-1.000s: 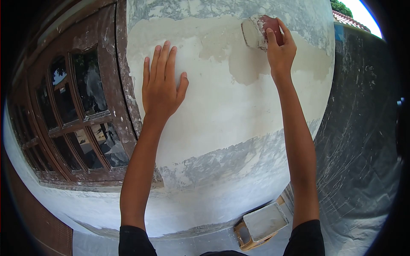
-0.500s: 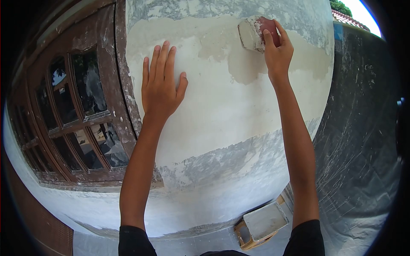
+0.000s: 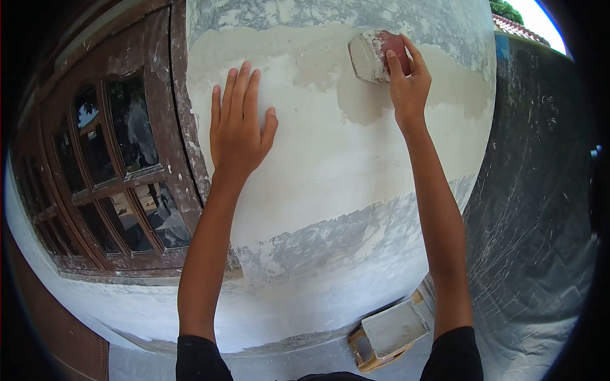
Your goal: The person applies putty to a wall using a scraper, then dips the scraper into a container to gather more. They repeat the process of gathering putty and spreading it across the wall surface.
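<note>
My right hand (image 3: 410, 89) grips a red putty scraper (image 3: 394, 49) against the upper part of the wall (image 3: 311, 171), thumb on its near face and fingers round its right edge. Pale putty coats the scraper's left part. Below the tool is a darker, damp-looking patch of putty (image 3: 362, 101). My left hand (image 3: 239, 133) rests on the whitish coated area nearer the window, its palm toward the wall and its fingers stretched out, holding nothing.
A brown wooden window frame (image 3: 181, 114) with glass panes borders the wall on the left. Dark plastic sheeting (image 3: 527, 171) hangs on the right. Low down stands a putty-smeared tray (image 3: 397, 327) on a wooden stool (image 3: 375, 364).
My right hand and the scraper have shifted slightly down and to the left along the wall. My left hand has stayed nearly in place.
</note>
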{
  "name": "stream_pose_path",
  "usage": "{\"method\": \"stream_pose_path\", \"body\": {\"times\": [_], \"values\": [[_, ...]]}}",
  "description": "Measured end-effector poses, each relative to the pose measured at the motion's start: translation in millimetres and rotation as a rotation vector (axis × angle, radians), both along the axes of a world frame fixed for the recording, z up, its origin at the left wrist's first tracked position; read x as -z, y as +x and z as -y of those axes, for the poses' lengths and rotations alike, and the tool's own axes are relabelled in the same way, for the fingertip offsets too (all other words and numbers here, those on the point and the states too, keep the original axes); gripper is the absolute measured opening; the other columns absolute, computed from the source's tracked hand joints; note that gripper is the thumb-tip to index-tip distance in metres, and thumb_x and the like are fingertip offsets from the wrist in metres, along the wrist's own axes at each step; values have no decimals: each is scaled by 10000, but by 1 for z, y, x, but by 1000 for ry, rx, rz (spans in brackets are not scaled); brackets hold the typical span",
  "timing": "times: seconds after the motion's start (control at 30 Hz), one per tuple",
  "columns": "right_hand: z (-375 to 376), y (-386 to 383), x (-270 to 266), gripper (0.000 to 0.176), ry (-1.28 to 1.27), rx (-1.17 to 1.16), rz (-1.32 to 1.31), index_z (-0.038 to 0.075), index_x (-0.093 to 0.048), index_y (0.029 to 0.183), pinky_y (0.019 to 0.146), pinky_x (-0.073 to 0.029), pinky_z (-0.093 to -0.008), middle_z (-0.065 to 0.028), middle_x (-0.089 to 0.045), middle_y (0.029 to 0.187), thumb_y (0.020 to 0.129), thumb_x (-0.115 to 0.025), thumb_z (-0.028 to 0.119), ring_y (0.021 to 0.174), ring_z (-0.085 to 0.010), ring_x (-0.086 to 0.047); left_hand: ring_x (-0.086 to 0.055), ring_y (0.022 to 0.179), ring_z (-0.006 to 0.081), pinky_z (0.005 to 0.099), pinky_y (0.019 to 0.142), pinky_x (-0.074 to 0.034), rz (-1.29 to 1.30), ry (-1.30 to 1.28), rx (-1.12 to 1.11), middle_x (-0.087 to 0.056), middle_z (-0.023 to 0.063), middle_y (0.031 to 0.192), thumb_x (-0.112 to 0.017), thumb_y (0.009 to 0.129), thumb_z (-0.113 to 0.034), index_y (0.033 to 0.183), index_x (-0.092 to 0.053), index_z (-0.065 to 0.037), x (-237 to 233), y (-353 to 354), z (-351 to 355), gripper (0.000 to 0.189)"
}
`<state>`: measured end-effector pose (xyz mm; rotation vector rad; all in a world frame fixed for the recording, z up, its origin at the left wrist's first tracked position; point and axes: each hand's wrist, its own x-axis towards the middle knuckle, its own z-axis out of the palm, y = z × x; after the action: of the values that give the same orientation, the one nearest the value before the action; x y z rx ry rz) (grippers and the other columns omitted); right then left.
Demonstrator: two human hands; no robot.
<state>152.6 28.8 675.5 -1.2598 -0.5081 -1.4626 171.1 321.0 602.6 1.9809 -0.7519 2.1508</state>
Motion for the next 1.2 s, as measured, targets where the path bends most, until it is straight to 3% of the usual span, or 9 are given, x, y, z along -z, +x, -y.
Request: {"method": "stream_pose_path", "body": {"times": [0.2,0.3,0.37,0.43,0.57,0.67,0.87,0.97,1.2], "values": [[-1,1,8,444,59,-155,85,50,-575,1423,892,-521,-291,-119,-695,1190,993,-645,134,1009,-152,-659,-341,1512,292,509,1248,-229,-1,-3,1,-406,113,1608,-608,939,-219,1521,-438,-65,0,1,0,626],[3,5,12,447,-115,110,30,37,-559,1431,871,-525,-274,-123,-690,1195,1000,-634,128,1007,-146,-660,-332,1515,300,515,1247,-228,-1,3,14,-404,110,1607,-602,943,-210,1529,-427,-74,1,1,0,626],[6,3,8,440,163,-105,79,33,-565,1424,898,-517,-279,-124,-688,1208,1002,-639,134,1026,-140,-659,-332,1515,299,515,1247,-227,3,3,7,-405,110,1607,-601,943,-212,1529,-426,-74,1,1,0,627],[4,1,11,438,175,-135,119,39,-565,1423,911,-512,-288,-117,-687,1195,1001,-641,131,1024,-140,-659,-333,1515,299,514,1247,-227,1,1,6,-405,110,1607,-598,943,-211,1529,-427,-74,1,2,0,625],[3,2,19,458,-126,58,38,37,-547,1437,900,-514,-285,-110,-690,1191,1000,-648,133,1035,-148,-652,-348,1511,286,504,1249,-229,9,4,-26,-409,121,1607,-607,939,-234,1518,-442,-56,1,1,1,628],[-2,2,12,443,201,-118,74,60,-570,1429,910,-509,-289,-115,-696,1180,1003,-654,148,1036,-147,-647,-348,1511,287,503,1248,-231,4,-2,-29,-411,121,1606,-607,939,-234,1517,-441,-55,1,-1,1,627],[-49,-8,23,421,-135,-141,30,80,-597,1400,925,-517,-298,-135,-688,1170,991,-657,156,1029,-159,-656,-336,1512,306,521,1240,-232,2,-2,22,-404,111,1608,-603,934,-193,1532,-422,-74,2,2,1,636],[-52,0,24,421,-246,81,37,69,-604,1389,897,-517,-295,-120,-704,1121,982,-661,156,986,-152,-664,-336,1512,305,519,1240,-234,8,2,19,-403,110,1608,-602,934,-191,1533,-422,-74,2,1,0,637],[-16,-1,11,471,294,-163,113,51,-549,1442,873,-510,-277,-94,-708,1082,992,-650,147,967,-135,-656,-338,1511,303,517,1241,-233,0,-5,9,-406,109,1607,-604,933,-196,1528,-427,-72,4,1,0,634]]}}
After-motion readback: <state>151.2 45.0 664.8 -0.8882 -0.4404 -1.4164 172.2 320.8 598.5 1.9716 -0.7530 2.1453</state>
